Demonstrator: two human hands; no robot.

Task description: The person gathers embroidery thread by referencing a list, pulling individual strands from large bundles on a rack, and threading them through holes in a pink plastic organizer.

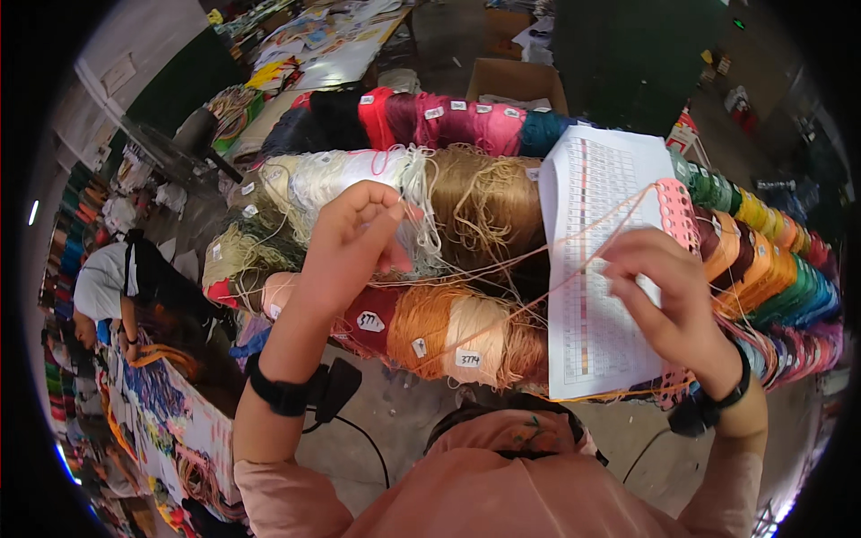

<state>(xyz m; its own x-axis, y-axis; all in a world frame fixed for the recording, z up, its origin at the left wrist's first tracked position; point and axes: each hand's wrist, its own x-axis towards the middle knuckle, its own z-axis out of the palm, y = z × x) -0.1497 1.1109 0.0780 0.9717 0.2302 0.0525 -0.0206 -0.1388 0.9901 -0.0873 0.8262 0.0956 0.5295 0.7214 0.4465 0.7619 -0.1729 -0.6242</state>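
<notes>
My left hand (352,240) is raised in front of the yarn bundles, its fingers pinched shut on thin orange thread (529,300) that runs right toward my right hand. My right hand (662,300) holds a pink perforated strip (679,213) and a white printed colour chart sheet (599,260) against it, with orange threads looped through and hanging below. Behind both hands lie stacked skeins of yarn: white and tan (466,202), orange and peach with paper tags (448,332).
More skeins in red, magenta and teal (448,121) lie at the back; green, yellow and orange ones (771,260) fan out at right. A cardboard box (516,82) stands beyond. At left a person (108,287) bends over a long table of coloured threads (161,412).
</notes>
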